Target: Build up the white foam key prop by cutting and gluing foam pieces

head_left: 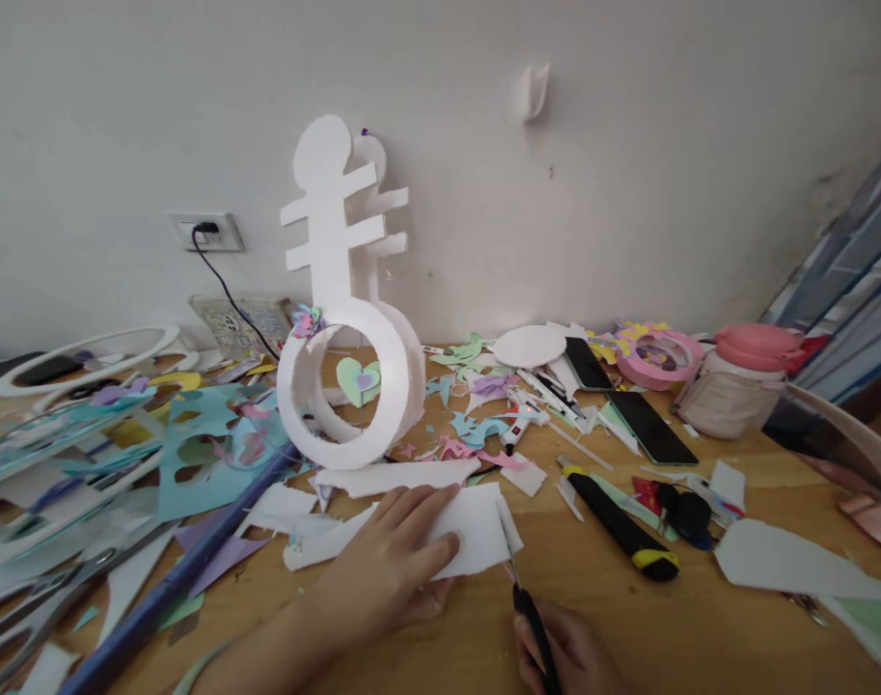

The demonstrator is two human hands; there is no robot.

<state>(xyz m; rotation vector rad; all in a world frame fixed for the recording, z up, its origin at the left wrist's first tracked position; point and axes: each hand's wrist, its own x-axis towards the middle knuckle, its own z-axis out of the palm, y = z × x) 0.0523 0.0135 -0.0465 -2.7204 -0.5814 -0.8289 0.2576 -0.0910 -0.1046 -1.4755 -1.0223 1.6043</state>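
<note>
My left hand (393,555) grips a piece of white foam sheet (476,526), fingers on top and the thumb along its near side. Black-handled scissors (531,623) are in my right hand (574,649), at the bottom of the view. Their blades cross the sheet near its right end, with a narrow strip of white to the right of them. Behind my hands stands a white foam guitar-like shape (393,425) with a ring base, a coloured flower and a green heart. A long white offcut (397,476) lies just in front of it.
A yellow-black utility knife (620,521) lies to the right, near two phones (653,427), a pink tape roll (661,359) and a pink-lidded bottle (736,381). Coloured scraps cover the left side, with a blue tube (186,565) and large scissors (56,598). The wall rises behind.
</note>
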